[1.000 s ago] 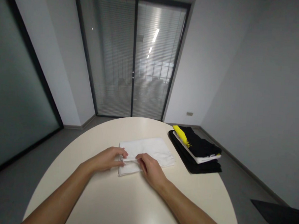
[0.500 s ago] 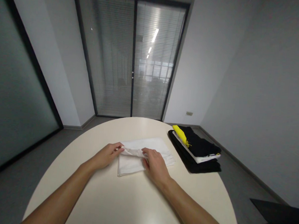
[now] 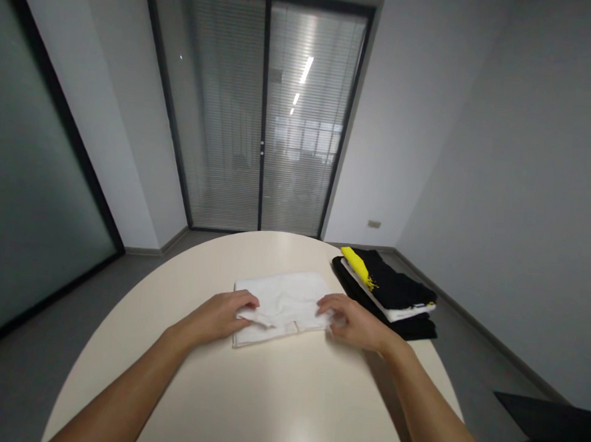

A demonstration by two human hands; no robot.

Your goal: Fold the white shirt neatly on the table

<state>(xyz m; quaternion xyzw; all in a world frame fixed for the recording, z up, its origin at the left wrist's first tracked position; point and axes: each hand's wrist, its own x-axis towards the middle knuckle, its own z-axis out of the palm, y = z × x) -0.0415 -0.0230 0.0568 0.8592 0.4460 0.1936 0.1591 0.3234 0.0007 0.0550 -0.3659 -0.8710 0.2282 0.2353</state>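
A folded white cloth (image 3: 285,300) lies in the middle of a round cream table (image 3: 265,392). My left hand (image 3: 222,316) rests on the cloth's near left part, its fingers closed on a raised fold of the fabric. My right hand (image 3: 352,321) is at the cloth's right edge, fingers curled and pinching that edge.
A stack of folded black garments with a white layer and a yellow patch (image 3: 388,293) sits at the table's right rim. Behind the table are sliding glass doors with blinds (image 3: 262,112). A dark chair edge (image 3: 548,416) shows at lower right.
My right hand has moved from the cloth's middle to its right edge. My left hand shifted slightly toward me along the left side, and the fold now lies flatter.
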